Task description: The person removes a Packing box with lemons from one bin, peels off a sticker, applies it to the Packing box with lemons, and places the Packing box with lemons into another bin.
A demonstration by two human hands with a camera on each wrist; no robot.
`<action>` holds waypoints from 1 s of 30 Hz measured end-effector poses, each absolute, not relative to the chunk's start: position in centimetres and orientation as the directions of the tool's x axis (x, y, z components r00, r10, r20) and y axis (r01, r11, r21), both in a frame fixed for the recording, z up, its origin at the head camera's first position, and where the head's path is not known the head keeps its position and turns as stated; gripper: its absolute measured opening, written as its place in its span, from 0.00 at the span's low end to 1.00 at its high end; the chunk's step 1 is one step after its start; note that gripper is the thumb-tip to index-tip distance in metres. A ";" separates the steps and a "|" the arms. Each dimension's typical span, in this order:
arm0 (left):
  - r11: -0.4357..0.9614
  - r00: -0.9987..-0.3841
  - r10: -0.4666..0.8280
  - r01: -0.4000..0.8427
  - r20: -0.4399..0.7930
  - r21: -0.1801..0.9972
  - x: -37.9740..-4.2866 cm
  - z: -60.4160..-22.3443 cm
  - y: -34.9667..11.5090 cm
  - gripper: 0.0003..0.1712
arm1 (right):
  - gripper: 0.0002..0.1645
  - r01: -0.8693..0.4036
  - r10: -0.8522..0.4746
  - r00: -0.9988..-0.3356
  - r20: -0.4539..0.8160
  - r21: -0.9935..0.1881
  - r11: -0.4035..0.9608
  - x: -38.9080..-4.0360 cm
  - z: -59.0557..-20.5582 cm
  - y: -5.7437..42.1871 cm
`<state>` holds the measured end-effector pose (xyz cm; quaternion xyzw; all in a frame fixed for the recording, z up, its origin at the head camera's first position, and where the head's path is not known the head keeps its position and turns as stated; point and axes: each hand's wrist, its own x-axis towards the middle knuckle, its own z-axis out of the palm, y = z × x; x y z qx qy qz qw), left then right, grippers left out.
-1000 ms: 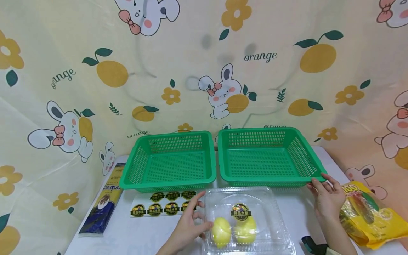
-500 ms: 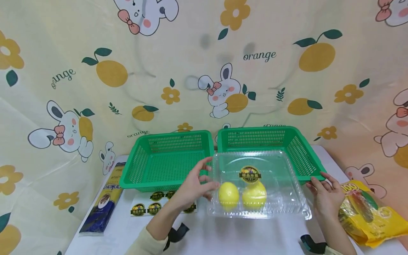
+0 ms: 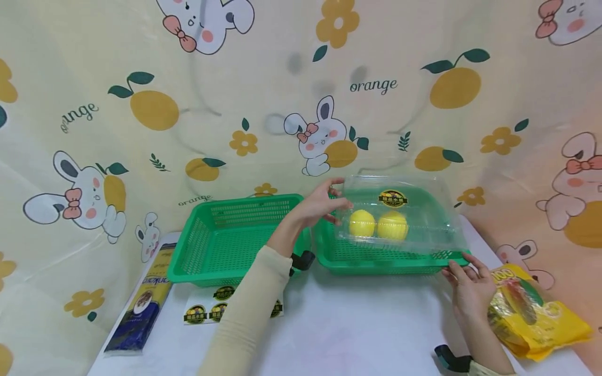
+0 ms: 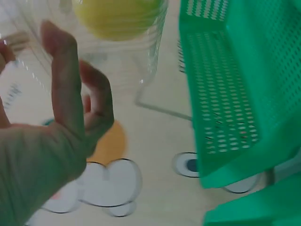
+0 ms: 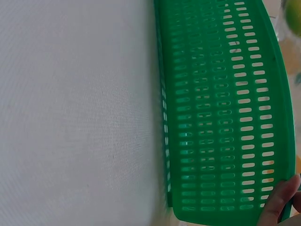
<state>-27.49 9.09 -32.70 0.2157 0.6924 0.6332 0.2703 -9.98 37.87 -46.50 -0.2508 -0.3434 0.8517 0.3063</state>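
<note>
My left hand [image 3: 320, 204] grips the left edge of a clear plastic clamshell container [image 3: 430, 219], raised over the right green basket [image 3: 376, 265]. Inside the container sit two round yellow fruits [image 3: 362, 224], and its lid bears a black-and-gold round sticker [image 3: 393, 198]. In the left wrist view, my curled fingers overlap the container's clear side, with a yellow fruit [image 4: 120, 16] above them. My right hand [image 3: 472, 290] holds the rim of that same basket at its front right corner. The right wrist view shows the basket's slotted wall [image 5: 221, 108] and fingers [image 5: 281, 200] on the rim.
A second green basket [image 3: 240, 274] stands to the left. In front of it lies a sheet of round stickers [image 3: 207, 313], partly hidden by my left sleeve. A blue-and-gold packet [image 3: 141, 308] lies at the left edge, a yellow bag [image 3: 541, 318] at the right.
My left hand has lifted the container from the front of the table and carried it up, forward and right over the right basket. My right hand has stayed at the basket's corner.
</note>
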 end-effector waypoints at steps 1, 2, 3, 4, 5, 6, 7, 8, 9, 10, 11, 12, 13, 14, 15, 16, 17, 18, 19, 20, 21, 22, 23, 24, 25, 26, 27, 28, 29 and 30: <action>0.111 -0.754 0.648 -0.048 -0.109 0.993 -28.1 -32.9 9.6 0.42 | 0.23 -0.351 0.694 -0.688 -0.213 -0.739 -0.574 -10.0 -46.5 37.9; 0.114 -0.749 0.653 -0.054 -0.116 0.992 -28.6 -33.1 10.0 0.42 | 0.23 -0.353 0.692 -0.691 -0.210 -0.737 -0.576 -9.9 -46.5 37.9; 0.116 -0.744 0.657 -0.061 -0.122 0.991 -29.2 -33.3 10.5 0.42 | 0.23 -0.355 0.694 -0.690 -0.206 -0.739 -0.572 -9.9 -46.5 37.9; 0.114 -0.740 0.661 -0.067 -0.126 0.991 -29.7 -33.6 10.9 0.42 | 0.24 -0.359 0.695 -0.689 -0.204 -0.737 -0.573 -9.9 -46.5 38.0; 0.112 -0.738 0.662 -0.074 -0.130 0.991 -30.1 -33.9 11.4 0.43 | 0.24 -0.361 0.696 -0.689 -0.203 -0.737 -0.572 -9.9 -46.5 38.0; 0.109 -0.735 0.664 -0.082 -0.134 0.991 -30.5 -34.2 11.8 0.43 | 0.24 -0.363 0.695 -0.689 -0.205 -0.733 -0.576 -9.8 -46.4 38.0; 0.103 -0.732 0.668 -0.091 -0.137 0.990 -30.9 -34.5 12.1 0.44 | 0.24 -0.364 0.696 -0.688 -0.205 -0.732 -0.576 -9.8 -46.4 38.1; 0.099 -0.727 0.671 -0.102 -0.142 0.990 -31.3 -34.7 12.4 0.44 | 0.25 -0.364 0.696 -0.688 -0.206 -0.731 -0.577 -9.8 -46.3 38.1; 0.096 -0.723 0.675 -0.113 -0.148 0.989 -31.7 -35.0 12.7 0.45 | 0.25 -0.362 0.693 -0.690 -0.208 -0.729 -0.580 -9.8 -46.3 38.1; 0.091 -0.717 0.680 -0.125 -0.154 0.988 -32.0 -35.3 12.9 0.45 | 0.25 -0.361 0.689 -0.693 -0.212 -0.725 -0.586 -9.8 -46.3 38.1; 0.091 -0.712 0.683 -0.136 -0.161 0.987 -32.3 -35.6 13.1 0.46 | 0.25 -0.358 0.687 -0.695 -0.213 -0.726 -0.587 -9.8 -46.3 38.1; 0.089 -0.709 0.684 -0.151 -0.170 0.985 -32.6 -35.9 13.2 0.46 | 0.25 -0.355 0.683 -0.698 -0.215 -0.724 -0.591 -9.8 -46.3 38.1; 0.088 -0.705 0.687 -0.161 -0.177 0.983 -32.8 -36.1 13.3 0.47 | 0.25 -0.354 0.682 -0.699 -0.217 -0.723 -0.593 -9.8 -46.3 38.1; 0.087 -0.704 0.687 -0.171 -0.184 0.981 -33.1 -36.4 13.4 0.47 | 0.24 -0.350 0.678 -0.701 -0.220 -0.723 -0.596 -9.8 -46.2 38.0; 0.085 -0.704 0.685 -0.179 -0.188 0.980 -33.3 -36.7 13.4 0.47 | 0.24 -0.350 0.679 -0.701 -0.219 -0.723 -0.595 -9.8 -46.3 38.0; 0.083 -0.705 0.682 -0.189 -0.194 0.978 -33.5 -36.9 13.4 0.48 | 0.24 -0.348 0.678 -0.701 -0.219 -0.725 -0.594 -9.8 -46.3 37.9; 0.087 -0.706 0.679 -0.194 -0.201 0.977 -33.6 -37.2 13.5 0.48 | 0.24 -0.344 0.678 -0.701 -0.219 -0.729 -0.592 -9.8 -46.3 37.9; 0.092 -0.707 0.675 -0.201 -0.209 0.975 -33.8 -37.4 13.5 0.49 | 0.24 -0.341 0.677 -0.703 -0.219 -0.731 -0.591 -9.8 -46.3 37.8; 0.100 -0.706 0.675 -0.204 -0.217 0.974 -34.0 -37.7 13.6 0.49 | 0.24 -0.338 0.676 -0.704 -0.219 -0.734 -0.589 -9.8 -46.2 37.7; 0.108 -0.704 0.674 -0.206 -0.224 0.973 -34.1 -37.9 13.7 0.50 | 0.25 -0.335 0.674 -0.706 -0.218 -0.736 -0.589 -9.8 -46.2 37.7; 0.117 -0.701 0.674 -0.210 -0.233 0.971 -34.3 -38.2 13.8 0.50 | 0.25 -0.336 0.675 -0.707 -0.213 -0.738 -0.585 -9.8 -46.3 37.7; 0.129 -0.697 0.674 -0.213 -0.244 0.968 -34.4 -38.4 13.9 0.50 | 0.25 -0.334 0.671 -0.710 -0.213 -0.738 -0.587 -9.7 -46.3 37.7; 0.139 -0.691 0.676 -0.218 -0.254 0.966 -34.4 -38.7 14.0 0.51 | 0.25 -0.336 0.673 -0.709 -0.210 -0.739 -0.584 -9.7 -46.3 37.7; 0.143 -0.685 0.680 -0.228 -0.263 0.963 -34.5 -38.9 14.1 0.51 | 0.24 -0.339 0.674 -0.708 -0.209 -0.738 -0.584 -9.7 -46.3 37.7; 0.149 -0.679 0.681 -0.236 -0.273 0.960 -34.5 -39.1 14.2 0.51 | 0.24 -0.340 0.676 -0.707 -0.210 -0.736 -0.585 -9.7 -46.3 37.7; 0.154 -0.675 0.682 -0.247 -0.283 0.957 -34.5 -39.3 14.3 0.51 | 0.24 -0.341 0.676 -0.706 -0.212 -0.734 -0.587 -9.7 -46.3 37.6; 0.158 -0.671 0.680 -0.259 -0.295 0.953 -34.5 -39.6 14.3 0.51 | 0.24 -0.340 0.677 -0.704 -0.216 -0.735 -0.587 -9.8 -46.3 37.6; 0.162 -0.669 0.678 -0.268 -0.304 0.950 -34.5 -39.7 14.4 0.52 | 0.24 -0.337 0.676 -0.703 -0.221 -0.734 -0.590 -9.8 -46.3 37.6; 0.164 -0.666 0.678 -0.277 -0.312 0.947 -34.4 -39.9 14.4 0.52 | 0.24 -0.334 0.676 -0.703 -0.223 -0.735 -0.590 -9.8 -46.2 37.7; 0.166 -0.665 0.675 -0.285 -0.319 0.944 -34.4 -40.1 14.5 0.52 | 0.24 -0.330 0.675 -0.702 -0.227 -0.736 -0.591 -9.8 -46.2 37.7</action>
